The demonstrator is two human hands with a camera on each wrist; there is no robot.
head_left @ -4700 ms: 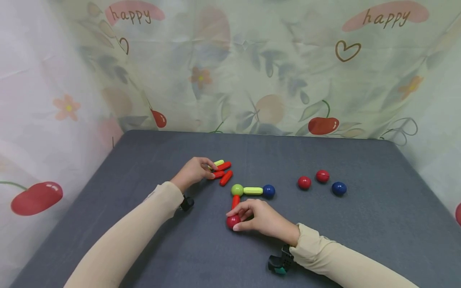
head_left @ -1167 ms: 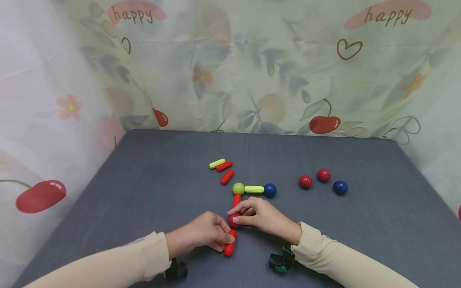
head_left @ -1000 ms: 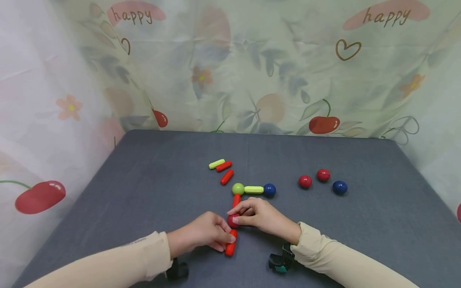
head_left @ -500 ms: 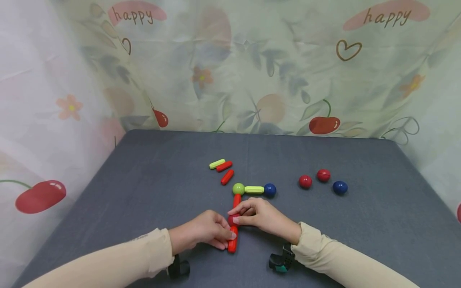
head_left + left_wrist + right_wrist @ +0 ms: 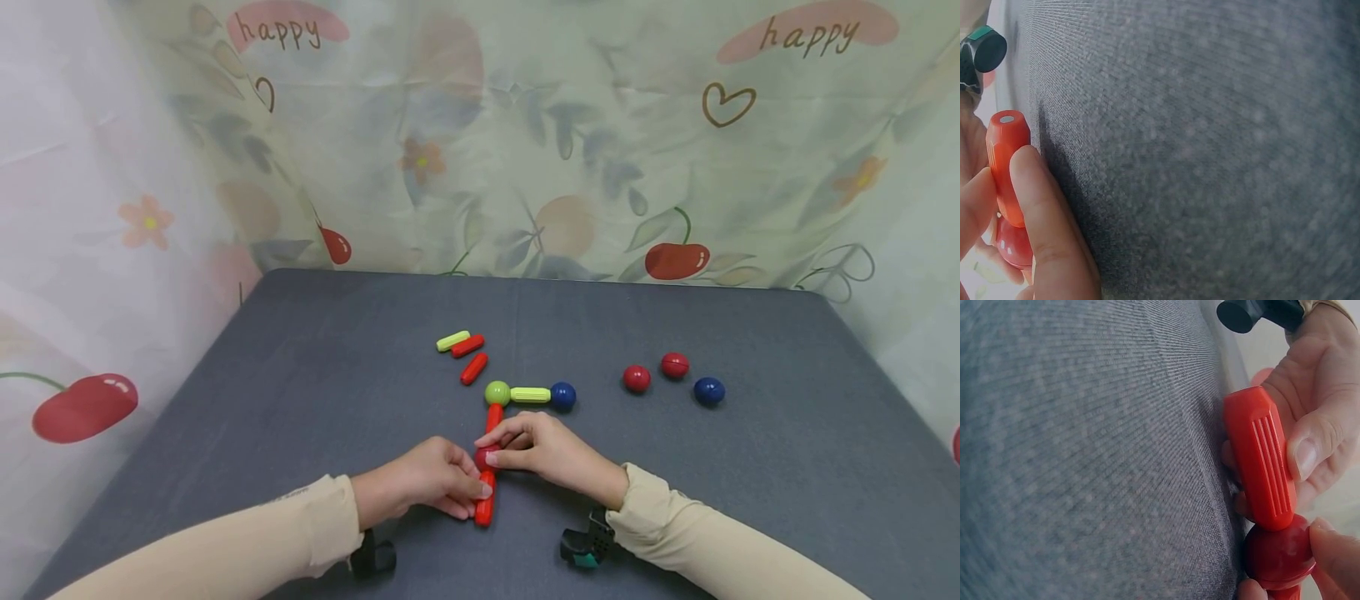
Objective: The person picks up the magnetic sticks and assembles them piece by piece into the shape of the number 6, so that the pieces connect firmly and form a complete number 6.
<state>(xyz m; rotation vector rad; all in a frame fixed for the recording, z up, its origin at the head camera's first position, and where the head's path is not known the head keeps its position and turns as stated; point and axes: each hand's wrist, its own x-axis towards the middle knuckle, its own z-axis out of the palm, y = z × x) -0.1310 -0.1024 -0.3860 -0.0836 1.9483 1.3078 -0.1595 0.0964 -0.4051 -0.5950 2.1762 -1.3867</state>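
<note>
My left hand (image 5: 429,482) pinches a red magnetic rod (image 5: 484,512) between thumb and fingers, low over the dark cloth. The rod's far end meets a red ball (image 5: 1280,553), seen closely in the right wrist view. Thumb and fingers of my right hand (image 5: 555,457) grip that ball, partly covering it. Beyond it, a second red rod (image 5: 494,415) runs up to a light green ball (image 5: 497,393). From there a yellow-green rod (image 5: 530,395) leads right to a blue ball (image 5: 563,396). In the left wrist view, the held rod's free end shows a silvery spot.
Behind the joined pieces lie a loose yellow-green rod (image 5: 453,340) and two red rods (image 5: 474,368). To the right rest two loose red balls (image 5: 637,379) and a blue ball (image 5: 708,391). A patterned curtain (image 5: 525,150) hangs behind the grey table (image 5: 337,333).
My left hand has brought a red rod from the group at the back to the near side, then pushed it forward against the red ball. My right hand keeps its grip on the ball.
</note>
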